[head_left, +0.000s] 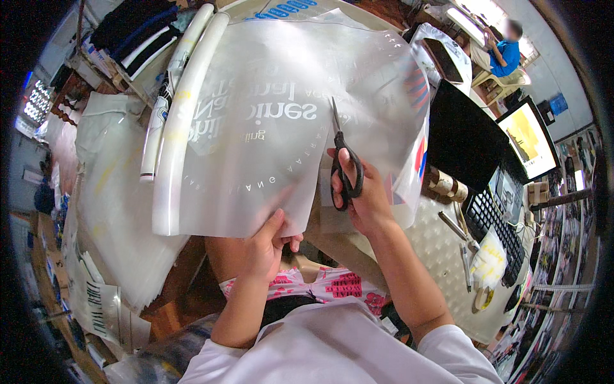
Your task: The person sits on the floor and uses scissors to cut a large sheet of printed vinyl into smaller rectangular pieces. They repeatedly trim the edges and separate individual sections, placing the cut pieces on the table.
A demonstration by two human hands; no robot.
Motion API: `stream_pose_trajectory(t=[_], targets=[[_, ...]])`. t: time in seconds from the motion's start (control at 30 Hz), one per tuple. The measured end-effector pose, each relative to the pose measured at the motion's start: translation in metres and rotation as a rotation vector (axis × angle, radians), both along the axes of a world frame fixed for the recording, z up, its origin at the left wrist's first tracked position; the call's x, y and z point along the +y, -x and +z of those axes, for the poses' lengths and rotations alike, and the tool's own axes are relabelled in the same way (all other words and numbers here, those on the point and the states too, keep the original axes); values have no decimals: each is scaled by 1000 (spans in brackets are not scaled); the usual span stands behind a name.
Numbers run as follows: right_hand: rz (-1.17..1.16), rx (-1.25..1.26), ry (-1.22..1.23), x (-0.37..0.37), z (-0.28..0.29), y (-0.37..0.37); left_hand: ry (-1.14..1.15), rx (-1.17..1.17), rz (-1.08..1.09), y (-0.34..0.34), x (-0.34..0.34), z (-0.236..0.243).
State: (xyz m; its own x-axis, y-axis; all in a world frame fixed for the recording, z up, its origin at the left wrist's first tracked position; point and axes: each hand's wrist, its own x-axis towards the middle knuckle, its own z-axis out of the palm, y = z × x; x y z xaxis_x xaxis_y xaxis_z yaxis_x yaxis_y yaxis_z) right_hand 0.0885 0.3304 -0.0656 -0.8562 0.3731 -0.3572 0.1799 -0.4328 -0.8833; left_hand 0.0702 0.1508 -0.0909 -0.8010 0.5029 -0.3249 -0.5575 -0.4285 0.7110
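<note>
A large translucent plastic film sheet point(256, 208) with mirrored white lettering spreads over the table in front of me, its left side curled into a long roll point(176, 141). My left hand point(264, 246) grips the sheet's near edge between thumb and fingers. In my right hand point(368, 198) is a pair of black-handled scissors point(338, 136), its fingers through the loops. The blades point away from me and look nearly closed, along a cut edge running from the sheet's near side. To the right of that edge lies more film, with coloured print showing beneath.
Another long roll point(155, 128) lies to the left, beside layered clear sheets point(121, 211) hanging off the table. On the right are a dark screen point(462, 141), a black keyboard point(495, 221), a lit monitor point(531, 141), and cutters point(465, 265). A person in blue point(505, 54) sits far right.
</note>
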Motion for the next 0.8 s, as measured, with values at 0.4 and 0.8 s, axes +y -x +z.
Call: stream_pose_trajectory(t=[0.4, 0.8], targets=[[26, 65, 139, -4, -3, 0, 89, -22, 106, -6, -6, 8], [-13, 59, 100, -10, -7, 4, 44, -7, 91, -6, -14, 7]])
